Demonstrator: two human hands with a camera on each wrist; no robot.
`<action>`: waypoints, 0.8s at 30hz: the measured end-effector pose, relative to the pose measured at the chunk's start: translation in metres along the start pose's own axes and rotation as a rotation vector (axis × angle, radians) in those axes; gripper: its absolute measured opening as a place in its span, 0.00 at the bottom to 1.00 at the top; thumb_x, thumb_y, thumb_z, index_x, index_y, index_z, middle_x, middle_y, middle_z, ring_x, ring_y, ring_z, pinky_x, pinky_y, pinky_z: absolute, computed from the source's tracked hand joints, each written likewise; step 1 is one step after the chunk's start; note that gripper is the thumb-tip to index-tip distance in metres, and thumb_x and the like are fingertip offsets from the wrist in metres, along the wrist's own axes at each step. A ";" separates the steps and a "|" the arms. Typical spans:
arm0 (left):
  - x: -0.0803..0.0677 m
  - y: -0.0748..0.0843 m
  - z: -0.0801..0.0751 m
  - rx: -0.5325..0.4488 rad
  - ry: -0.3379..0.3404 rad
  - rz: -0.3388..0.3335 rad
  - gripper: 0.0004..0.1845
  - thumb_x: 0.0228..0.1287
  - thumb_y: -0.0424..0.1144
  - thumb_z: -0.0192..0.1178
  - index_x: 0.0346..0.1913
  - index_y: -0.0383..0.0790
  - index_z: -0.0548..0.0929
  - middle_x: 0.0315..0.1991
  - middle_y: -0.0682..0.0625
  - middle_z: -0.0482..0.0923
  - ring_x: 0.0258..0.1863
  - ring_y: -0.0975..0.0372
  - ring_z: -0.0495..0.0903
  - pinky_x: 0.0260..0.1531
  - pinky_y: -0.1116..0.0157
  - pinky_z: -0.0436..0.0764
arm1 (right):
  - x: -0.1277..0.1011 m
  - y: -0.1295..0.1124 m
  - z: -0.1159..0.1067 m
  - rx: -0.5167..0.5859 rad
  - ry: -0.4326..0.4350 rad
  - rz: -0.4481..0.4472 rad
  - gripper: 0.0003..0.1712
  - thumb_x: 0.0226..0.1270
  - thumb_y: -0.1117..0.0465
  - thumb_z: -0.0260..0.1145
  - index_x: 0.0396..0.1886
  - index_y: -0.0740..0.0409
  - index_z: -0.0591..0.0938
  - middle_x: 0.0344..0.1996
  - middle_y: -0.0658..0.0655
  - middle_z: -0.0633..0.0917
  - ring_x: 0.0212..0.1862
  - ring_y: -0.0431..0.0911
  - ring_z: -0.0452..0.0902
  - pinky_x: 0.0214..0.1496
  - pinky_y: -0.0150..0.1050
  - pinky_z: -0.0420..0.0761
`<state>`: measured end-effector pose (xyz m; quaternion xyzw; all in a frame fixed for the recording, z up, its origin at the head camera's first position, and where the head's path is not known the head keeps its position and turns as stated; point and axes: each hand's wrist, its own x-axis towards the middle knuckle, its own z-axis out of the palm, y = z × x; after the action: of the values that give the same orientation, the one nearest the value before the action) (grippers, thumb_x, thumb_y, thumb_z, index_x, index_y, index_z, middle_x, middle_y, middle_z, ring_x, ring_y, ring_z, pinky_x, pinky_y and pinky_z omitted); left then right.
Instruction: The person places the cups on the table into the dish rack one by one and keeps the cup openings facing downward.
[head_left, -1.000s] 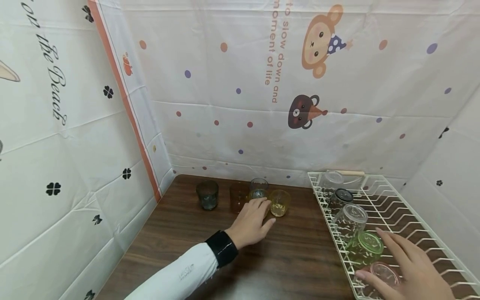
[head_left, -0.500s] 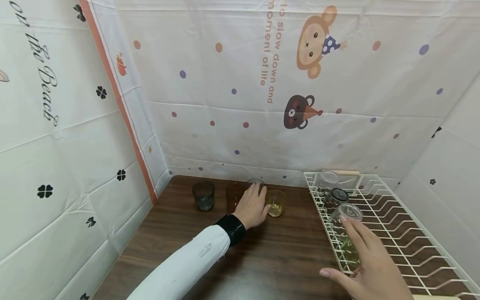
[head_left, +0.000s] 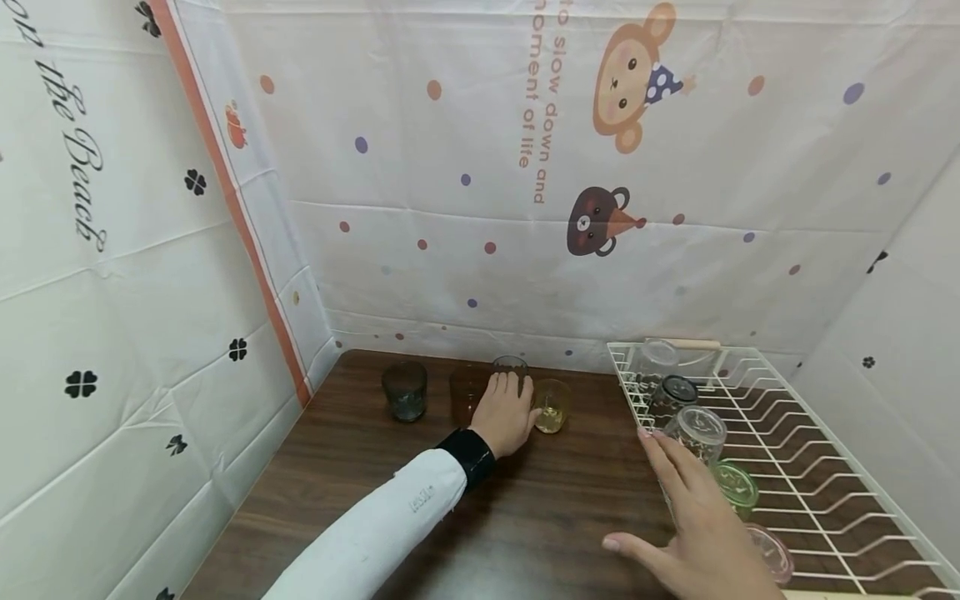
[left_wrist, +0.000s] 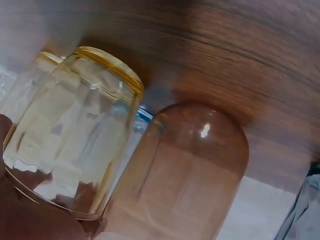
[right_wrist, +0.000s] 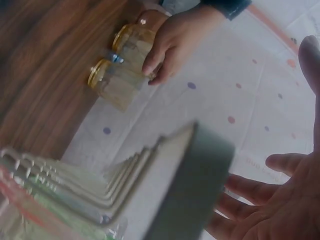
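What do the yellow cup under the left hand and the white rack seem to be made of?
Yellow cup: likely clear tinted glass, glossy and faceted, though hard plastic is possible. The left hand grips it. Rack: probably metal wire with a cream coating, judging by thin, evenly bent bars.

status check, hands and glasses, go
Left hand grips a yellow glass on table. Right hand open, beside rack. Other glasses crowd close.

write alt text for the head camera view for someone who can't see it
A person's left hand grips a glass among several tinted glasses on a dark wooden table, while the open right hand hovers beside a white wire dish rack holding upturned glasses.
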<state>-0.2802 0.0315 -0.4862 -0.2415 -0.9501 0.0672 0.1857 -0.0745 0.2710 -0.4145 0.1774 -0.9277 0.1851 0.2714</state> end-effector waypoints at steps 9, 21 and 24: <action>0.003 0.005 0.012 0.061 0.147 -0.009 0.29 0.84 0.59 0.49 0.71 0.40 0.77 0.64 0.40 0.80 0.67 0.49 0.80 0.75 0.54 0.75 | 0.001 -0.012 0.005 -0.018 0.017 -0.011 0.77 0.35 0.30 0.88 0.86 0.43 0.61 0.74 0.63 0.76 0.69 0.62 0.75 0.63 0.49 0.77; -0.001 0.006 0.014 0.109 0.214 -0.005 0.27 0.83 0.58 0.52 0.69 0.42 0.79 0.62 0.40 0.82 0.65 0.49 0.81 0.73 0.55 0.77 | 0.001 -0.016 0.012 -0.016 0.037 -0.041 0.76 0.36 0.29 0.87 0.86 0.43 0.63 0.74 0.61 0.76 0.68 0.61 0.76 0.58 0.55 0.78; -0.003 0.005 0.013 0.111 0.186 -0.011 0.28 0.84 0.58 0.49 0.70 0.42 0.78 0.63 0.40 0.81 0.66 0.50 0.80 0.74 0.55 0.77 | 0.001 -0.016 0.013 -0.020 0.034 -0.039 0.76 0.35 0.29 0.88 0.86 0.44 0.63 0.73 0.61 0.76 0.68 0.61 0.76 0.59 0.55 0.77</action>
<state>-0.2809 0.0341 -0.5005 -0.2308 -0.9249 0.0958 0.2866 -0.0742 0.2508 -0.4197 0.1895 -0.9211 0.1735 0.2925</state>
